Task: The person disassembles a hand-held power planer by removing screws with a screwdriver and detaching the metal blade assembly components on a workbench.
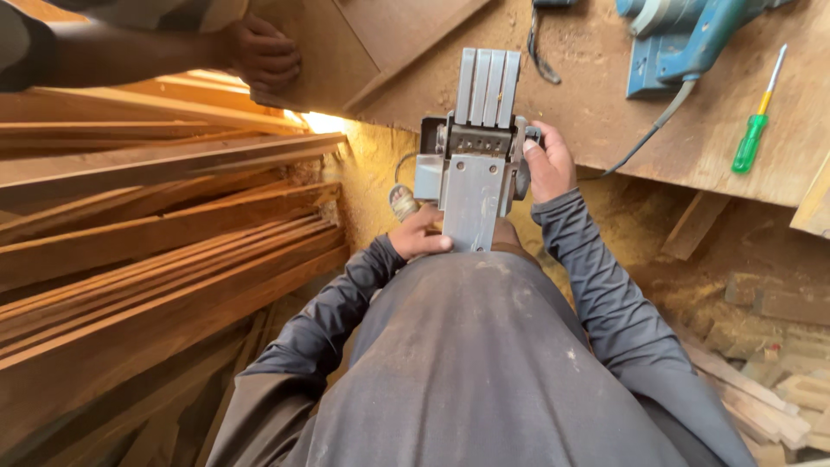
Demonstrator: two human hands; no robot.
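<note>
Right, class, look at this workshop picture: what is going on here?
A person holds a grey electric hand planer upside down against their body, sole up. The left hand grips its near end, the right hand its side. Another person's hand rests on a board on the workbench, beside stacked planks.
</note>
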